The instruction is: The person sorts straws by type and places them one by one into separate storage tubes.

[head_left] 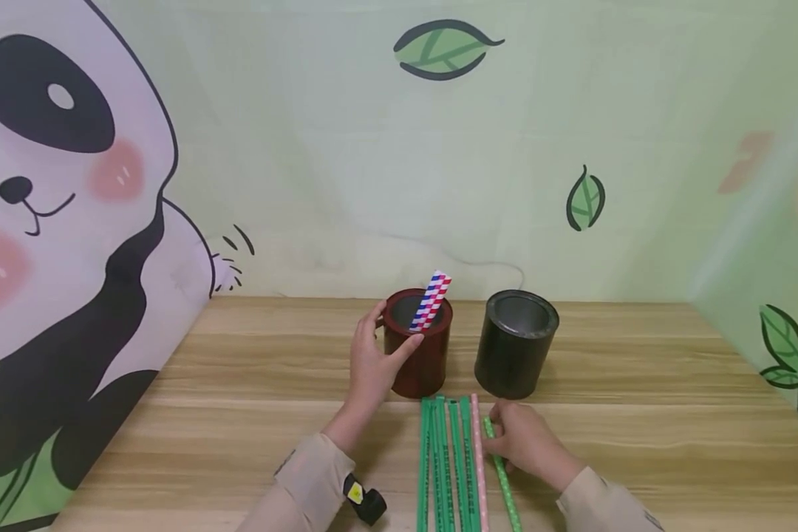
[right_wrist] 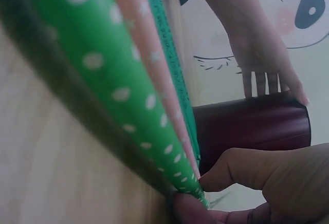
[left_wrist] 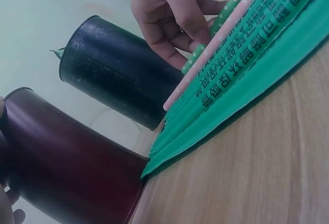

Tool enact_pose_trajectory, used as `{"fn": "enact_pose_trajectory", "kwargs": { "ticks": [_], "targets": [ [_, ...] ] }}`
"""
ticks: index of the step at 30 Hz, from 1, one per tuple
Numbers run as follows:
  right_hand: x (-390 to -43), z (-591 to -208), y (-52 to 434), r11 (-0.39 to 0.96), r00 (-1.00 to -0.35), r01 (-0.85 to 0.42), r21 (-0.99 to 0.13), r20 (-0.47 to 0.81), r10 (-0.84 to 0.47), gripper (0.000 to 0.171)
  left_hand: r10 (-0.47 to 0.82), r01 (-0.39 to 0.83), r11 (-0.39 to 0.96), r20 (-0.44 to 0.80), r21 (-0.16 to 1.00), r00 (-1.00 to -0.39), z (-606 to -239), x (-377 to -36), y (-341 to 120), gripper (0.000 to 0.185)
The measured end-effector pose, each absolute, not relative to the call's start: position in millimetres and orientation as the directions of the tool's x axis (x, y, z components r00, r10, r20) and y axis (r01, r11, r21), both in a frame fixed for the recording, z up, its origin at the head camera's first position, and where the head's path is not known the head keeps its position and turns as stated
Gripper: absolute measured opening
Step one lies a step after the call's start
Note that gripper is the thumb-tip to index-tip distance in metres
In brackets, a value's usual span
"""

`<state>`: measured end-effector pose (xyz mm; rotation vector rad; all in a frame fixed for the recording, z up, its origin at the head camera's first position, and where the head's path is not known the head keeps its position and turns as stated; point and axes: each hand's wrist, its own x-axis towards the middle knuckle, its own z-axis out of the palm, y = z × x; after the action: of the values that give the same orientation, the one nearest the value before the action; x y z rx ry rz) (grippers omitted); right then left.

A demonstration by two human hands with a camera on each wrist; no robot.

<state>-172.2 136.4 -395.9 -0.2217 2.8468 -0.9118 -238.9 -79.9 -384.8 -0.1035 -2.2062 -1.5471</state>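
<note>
Two round cans sit side by side on the wood-grain counter: a glossy dark red can on the left with one red, white and blue striped paper straw leaning inside, and a matte black can whose inside I can't make out. The left hand wraps around the red can. The right hand pinches a green polka-dot straw, the rightmost in a flat row with a pink straw and green printed straws, near the cans.
</note>
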Motion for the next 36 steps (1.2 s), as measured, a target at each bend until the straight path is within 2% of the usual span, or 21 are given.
{"fn": "enact_pose_trajectory", "kwargs": {
  "ticks": [6, 11, 19, 26, 36],
  "targets": [
    [-173, -383, 146, 0.771, -0.975, -0.123, -0.625, -0.068, -0.211, 0.034, -0.185, 0.291, 0.359, 0.373, 0.887, -0.909, -384, -239, -80, 0.080],
    [-176, -366, 156, 0.717, -0.961, -0.187, -0.671, -0.027, -0.276, 0.034, -0.181, 0.286, 0.348, 0.363, 0.893, -0.914, -384, -239, -79, 0.080],
    [-185, -337, 165, 0.620, -0.945, -0.220, -0.753, 0.007, -0.327, 0.030, -0.182, 0.298, 0.352, 0.377, 0.887, -0.908, -384, -239, -80, 0.079],
    [-190, -311, 167, 0.598, -0.940, -0.244, -0.764, 0.035, -0.340, 0.031, -0.182, 0.307, 0.358, 0.389, 0.882, -0.903, -384, -238, -80, 0.079],
    [-200, -273, 165, 0.581, -0.924, -0.346, -0.737, 0.162, -0.345, 0.029, -0.184, 0.294, 0.359, 0.376, 0.886, -0.908, -383, -238, -80, 0.080]
  ]
}}
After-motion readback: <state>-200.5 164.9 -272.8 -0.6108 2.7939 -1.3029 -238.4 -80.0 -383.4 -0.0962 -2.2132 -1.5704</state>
